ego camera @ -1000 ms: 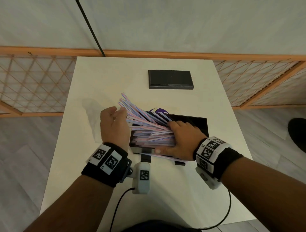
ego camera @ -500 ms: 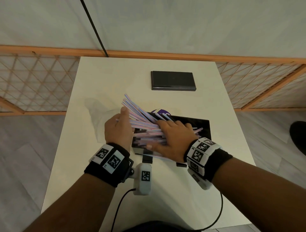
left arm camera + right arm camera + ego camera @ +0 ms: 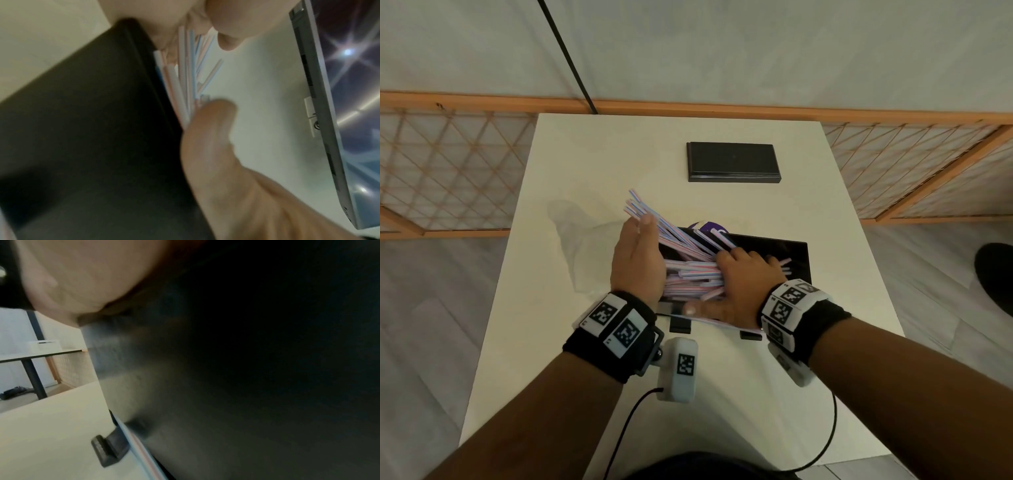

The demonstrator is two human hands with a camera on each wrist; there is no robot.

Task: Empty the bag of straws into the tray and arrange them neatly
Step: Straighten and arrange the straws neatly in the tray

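Your left hand [image 3: 637, 263] stands flat-fingered, its grip open, against the left ends of the straws [image 3: 688, 270], while your right hand [image 3: 743, 284] lies on the pile with fingers spread and gripping nothing. The straws sit in the black tray [image 3: 796, 255] on the desk [image 3: 592, 164], some fanning over its far-left corner. The emptying looks done and you're squaring up, so next push those stray ends in.

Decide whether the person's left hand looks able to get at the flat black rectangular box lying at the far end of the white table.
Probably yes. The flat black rectangular box lies beyond the striped plastic straws; the bare white table between leaves the way free. But the left hand is pressing the straws.
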